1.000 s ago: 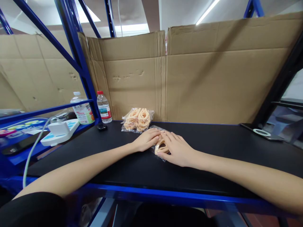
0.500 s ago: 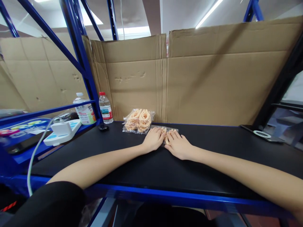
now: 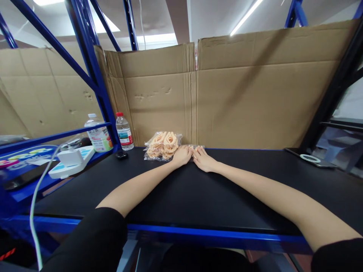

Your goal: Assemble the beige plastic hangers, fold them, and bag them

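Both my arms reach far across the black table to its back edge. My left hand and my right hand lie side by side, fingers flat, on a small clear plastic bag of peach-coloured pieces; only its far edge shows past my fingertips. Just left of my left hand, touching or nearly touching it, sits a pile of similar clear bags with peach-coloured looped pieces. Neither hand grips anything.
A cardboard wall stands along the table's back. At the left are a water bottle, a second bottle, a small black object, a white power strip with cable and a blue rack post. A dark flat device with a white ring lies far right.
Both hands have slid the small bag away from me toward the cardboard wall, up beside the pile of bags. My arms are now stretched out further.
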The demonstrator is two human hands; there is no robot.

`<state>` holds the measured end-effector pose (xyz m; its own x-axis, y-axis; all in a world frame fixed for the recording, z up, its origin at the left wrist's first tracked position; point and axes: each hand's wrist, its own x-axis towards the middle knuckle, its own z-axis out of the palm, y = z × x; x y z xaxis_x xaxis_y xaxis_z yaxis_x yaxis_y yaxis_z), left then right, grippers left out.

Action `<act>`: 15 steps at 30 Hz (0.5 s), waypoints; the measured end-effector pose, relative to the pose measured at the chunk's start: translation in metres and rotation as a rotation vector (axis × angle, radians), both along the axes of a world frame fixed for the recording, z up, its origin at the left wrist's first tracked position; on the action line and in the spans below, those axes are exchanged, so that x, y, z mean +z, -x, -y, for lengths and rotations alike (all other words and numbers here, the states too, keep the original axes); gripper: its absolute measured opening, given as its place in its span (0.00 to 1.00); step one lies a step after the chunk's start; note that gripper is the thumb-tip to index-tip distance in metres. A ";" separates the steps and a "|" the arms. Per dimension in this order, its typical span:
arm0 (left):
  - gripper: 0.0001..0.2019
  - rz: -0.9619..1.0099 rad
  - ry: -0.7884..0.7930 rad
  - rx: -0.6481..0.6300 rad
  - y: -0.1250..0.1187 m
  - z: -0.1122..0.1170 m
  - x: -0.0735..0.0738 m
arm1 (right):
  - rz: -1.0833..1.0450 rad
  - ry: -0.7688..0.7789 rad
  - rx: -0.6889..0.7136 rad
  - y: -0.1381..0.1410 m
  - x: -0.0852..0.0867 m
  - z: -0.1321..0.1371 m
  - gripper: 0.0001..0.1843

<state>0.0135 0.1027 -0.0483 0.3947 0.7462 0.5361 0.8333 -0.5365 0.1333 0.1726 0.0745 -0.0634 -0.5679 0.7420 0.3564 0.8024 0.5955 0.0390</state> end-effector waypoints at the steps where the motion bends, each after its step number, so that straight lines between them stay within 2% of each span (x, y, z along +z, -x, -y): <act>1: 0.16 -0.002 -0.002 0.007 0.001 -0.002 0.000 | -0.002 0.001 -0.005 0.001 0.000 -0.002 0.32; 10: 0.15 -0.003 -0.019 0.008 0.009 -0.008 0.001 | -0.024 0.022 -0.024 0.012 0.003 -0.008 0.31; 15: 0.16 0.028 -0.045 -0.023 0.012 -0.001 0.004 | -0.025 0.035 -0.019 0.016 0.004 -0.010 0.31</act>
